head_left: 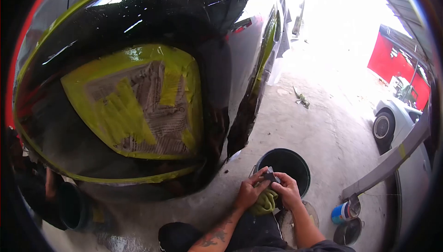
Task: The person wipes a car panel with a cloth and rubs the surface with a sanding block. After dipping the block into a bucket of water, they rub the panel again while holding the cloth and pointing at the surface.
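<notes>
My left hand [249, 191] and my right hand [288, 191] meet over my lap, fingers closed on a small dark grey piece [271, 176] that looks like folded sandpaper. A light edge shows at its top, and the fingertips cover part of it. Below the hands a yellow-green cloth [264, 201] lies bunched on my leg. Just beyond them stands a dark round bucket [302, 171]. The glossy black car panel [180, 16] rises to the left, with water drops on it. Yellow tape and newspaper [166, 118] mask a section of that panel.
At the lower left, a person in dark clothes [34, 189] is beside another dark bucket [69, 206]. A blue paint can [340, 212] and a dark pot [348, 231] stand on the concrete floor [318, 127] to the right, near a slanted grey beam [387, 171] and a parked car [392, 118].
</notes>
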